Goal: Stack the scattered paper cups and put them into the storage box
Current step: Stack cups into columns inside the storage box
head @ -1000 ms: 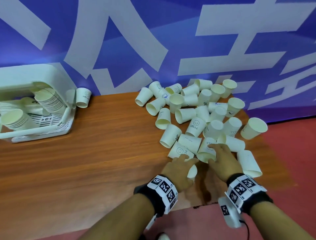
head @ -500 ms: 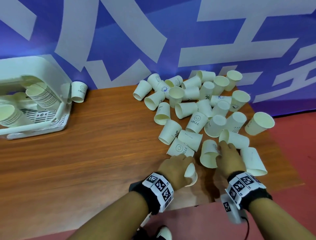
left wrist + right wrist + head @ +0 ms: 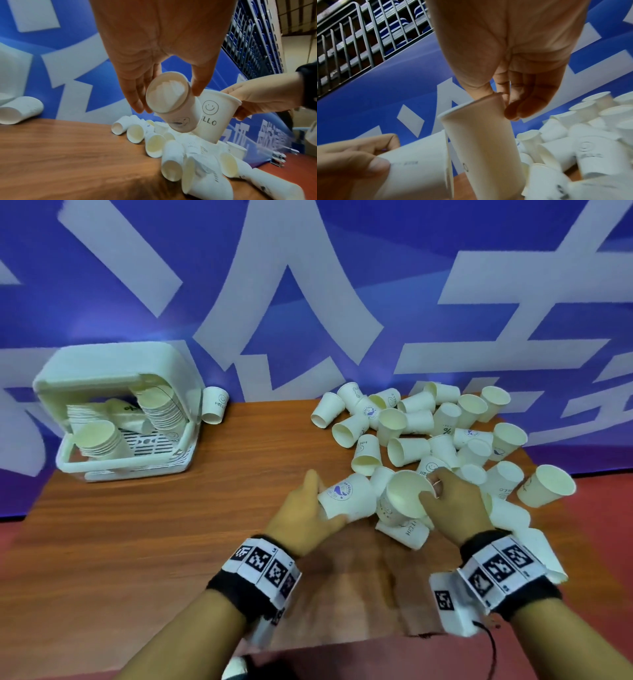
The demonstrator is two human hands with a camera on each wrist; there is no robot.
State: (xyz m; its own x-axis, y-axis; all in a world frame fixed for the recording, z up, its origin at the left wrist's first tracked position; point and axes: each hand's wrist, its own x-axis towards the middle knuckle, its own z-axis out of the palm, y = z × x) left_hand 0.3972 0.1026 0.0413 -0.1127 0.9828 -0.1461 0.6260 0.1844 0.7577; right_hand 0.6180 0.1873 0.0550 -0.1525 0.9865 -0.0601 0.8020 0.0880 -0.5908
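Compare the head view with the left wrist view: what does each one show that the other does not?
Only the head view shows the storage box with stacked cups inside. Only the left wrist view shows the base of the cup that the left hand holds, and the metal railing. Both show the right hand pinching the rim of a smiley cup, and the scattered cups.
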